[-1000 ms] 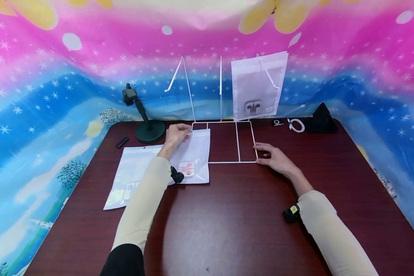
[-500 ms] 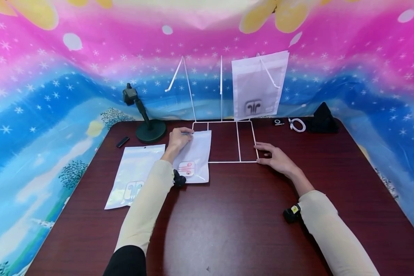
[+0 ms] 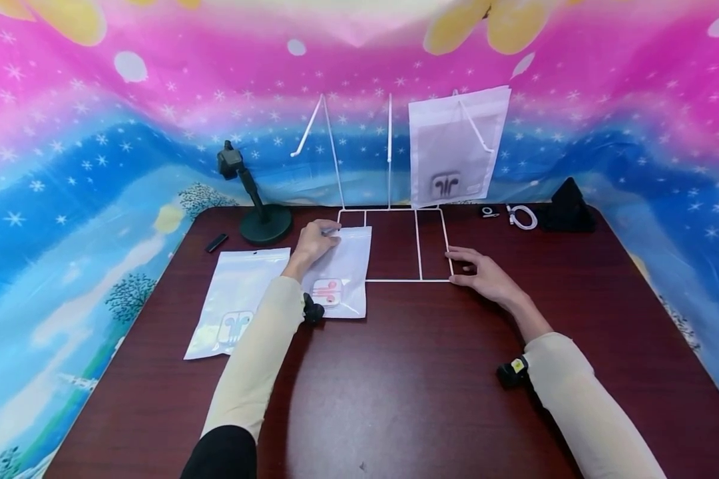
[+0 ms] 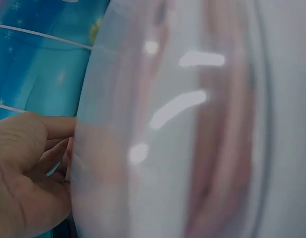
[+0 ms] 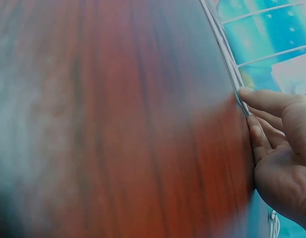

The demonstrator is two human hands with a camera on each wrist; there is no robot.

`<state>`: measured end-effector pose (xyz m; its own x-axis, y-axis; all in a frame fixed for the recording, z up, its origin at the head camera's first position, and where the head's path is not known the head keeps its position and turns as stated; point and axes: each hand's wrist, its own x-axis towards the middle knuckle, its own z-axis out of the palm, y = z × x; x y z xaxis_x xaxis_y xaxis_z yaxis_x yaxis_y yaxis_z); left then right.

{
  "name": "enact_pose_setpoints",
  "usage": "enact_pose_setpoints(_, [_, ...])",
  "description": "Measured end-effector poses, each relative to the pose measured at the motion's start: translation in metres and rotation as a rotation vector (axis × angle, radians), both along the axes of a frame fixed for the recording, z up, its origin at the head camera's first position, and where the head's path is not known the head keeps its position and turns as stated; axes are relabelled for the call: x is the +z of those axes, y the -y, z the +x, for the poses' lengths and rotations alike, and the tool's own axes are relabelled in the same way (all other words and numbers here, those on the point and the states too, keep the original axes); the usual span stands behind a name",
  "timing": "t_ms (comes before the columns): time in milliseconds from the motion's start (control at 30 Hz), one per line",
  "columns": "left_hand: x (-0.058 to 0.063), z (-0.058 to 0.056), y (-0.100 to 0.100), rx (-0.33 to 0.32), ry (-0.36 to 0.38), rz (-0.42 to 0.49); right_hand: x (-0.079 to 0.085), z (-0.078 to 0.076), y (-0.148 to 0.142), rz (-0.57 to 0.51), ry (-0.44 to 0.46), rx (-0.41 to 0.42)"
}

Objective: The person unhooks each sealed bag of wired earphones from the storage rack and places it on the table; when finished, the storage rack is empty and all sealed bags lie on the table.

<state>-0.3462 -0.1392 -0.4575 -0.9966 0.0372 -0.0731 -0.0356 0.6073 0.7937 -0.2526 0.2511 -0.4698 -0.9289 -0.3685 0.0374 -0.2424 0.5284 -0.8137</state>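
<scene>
In the head view, my left hand point(image 3: 316, 243) pinches the upper left edge of a white zip pouch point(image 3: 349, 249) with pink earphones in a case point(image 3: 327, 291) showing near its bottom. The left wrist view shows the glossy pouch point(image 4: 162, 163) large and blurred, with the fingertips right at its edge. My right hand point(image 3: 484, 274) touches the right front corner of a white wire display rack point(image 3: 419, 246) with thumb and fingers spread. In the right wrist view, its fingertips meet the wire point(image 5: 227, 54). The pouch overlaps the left part of the rack's base.
A second white pouch point(image 3: 245, 286) with pale blue earphones lies left. Another pouch point(image 3: 455, 146) hangs from the rack's right hook. A dark stand point(image 3: 266, 223), a small black stick point(image 3: 217, 243), a coiled white cable point(image 3: 522, 217) and a black holder point(image 3: 568, 209) line the back.
My left hand and the pouch with pink earphones have shifted slightly right, away from the second pouch. The right hand stays at the rack's corner. The head view has shifted a little.
</scene>
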Motion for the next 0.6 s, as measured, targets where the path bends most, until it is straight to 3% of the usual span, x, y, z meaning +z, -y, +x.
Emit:
enact_pose_setpoints(300, [0.005,-0.003,0.000,-0.027,0.026,-0.026,0.006,-0.001,-0.003,-0.016,0.024,-0.002])
enact_pose_setpoints(500, [0.003,-0.001,0.000,-0.015,0.027,-0.020,0.027,-0.007,-0.011,-0.052,0.129,-0.045])
enact_pose_setpoints(600, [0.002,0.000,0.000,-0.009,0.033,-0.028,0.042,-0.012,-0.017,-0.032,0.112,-0.084])
